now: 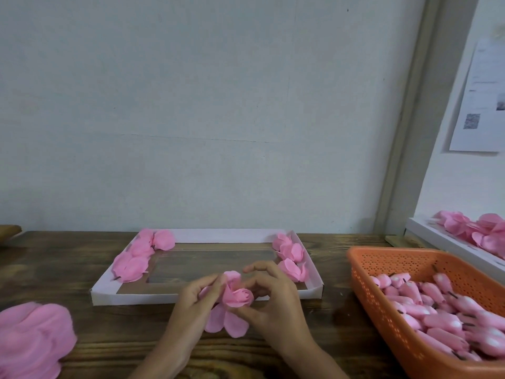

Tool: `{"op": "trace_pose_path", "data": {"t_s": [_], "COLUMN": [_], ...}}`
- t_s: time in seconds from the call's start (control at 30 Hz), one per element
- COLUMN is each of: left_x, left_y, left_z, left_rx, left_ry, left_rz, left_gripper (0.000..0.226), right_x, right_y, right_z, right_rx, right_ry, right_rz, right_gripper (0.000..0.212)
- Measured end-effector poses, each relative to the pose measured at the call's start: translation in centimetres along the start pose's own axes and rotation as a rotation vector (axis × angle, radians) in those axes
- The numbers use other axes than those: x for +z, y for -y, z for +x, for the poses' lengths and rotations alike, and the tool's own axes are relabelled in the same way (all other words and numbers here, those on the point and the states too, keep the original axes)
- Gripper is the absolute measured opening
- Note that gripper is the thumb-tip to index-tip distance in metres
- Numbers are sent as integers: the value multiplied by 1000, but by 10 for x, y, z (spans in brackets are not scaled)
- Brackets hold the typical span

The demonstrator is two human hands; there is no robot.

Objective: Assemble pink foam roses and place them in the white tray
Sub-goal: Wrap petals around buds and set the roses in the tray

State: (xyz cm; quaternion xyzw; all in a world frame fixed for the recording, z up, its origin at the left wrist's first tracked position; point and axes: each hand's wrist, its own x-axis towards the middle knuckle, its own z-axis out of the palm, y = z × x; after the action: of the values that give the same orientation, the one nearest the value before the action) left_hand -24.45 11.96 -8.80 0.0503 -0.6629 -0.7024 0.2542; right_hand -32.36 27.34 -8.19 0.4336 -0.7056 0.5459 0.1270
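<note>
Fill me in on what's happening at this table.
A person's left hand and right hand hold a half-built pink foam rose in front of the white tray, outer petals hanging loose. The tray's left and right sides hold finished roses. An orange basket of buds sits at right.

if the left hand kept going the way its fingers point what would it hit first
Beyond the rose it holds, probably the white tray, at its near wall; the left hand points forward and right. Height is unclear, so it might pass over.
</note>
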Motion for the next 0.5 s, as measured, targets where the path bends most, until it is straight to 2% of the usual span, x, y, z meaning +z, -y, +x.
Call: {"op": "trace_pose_path", "data": {"t_s": [0.2, 0.33, 0.4, 0.5], "left_x": [4, 3, 1, -3], "left_y": [-3, -5, -5, -2], "left_z": [-2, -3, -3, -1], "left_rx": [64, 67, 71, 40], "left_ry": [70, 27, -5, -17], "left_rz": [9, -1, -32, -93], "left_gripper": [26, 28, 19, 12], "right_x": [2, 2, 3, 3], "right_y": [0, 1, 2, -1], "right_z": [-1, 0, -1, -2], "right_rx": [-6, 96, 119, 164], "right_ry": [28, 17, -1, -17], "right_rz": [44, 119, 152, 169], "right_gripper": [21, 42, 50, 37]}}
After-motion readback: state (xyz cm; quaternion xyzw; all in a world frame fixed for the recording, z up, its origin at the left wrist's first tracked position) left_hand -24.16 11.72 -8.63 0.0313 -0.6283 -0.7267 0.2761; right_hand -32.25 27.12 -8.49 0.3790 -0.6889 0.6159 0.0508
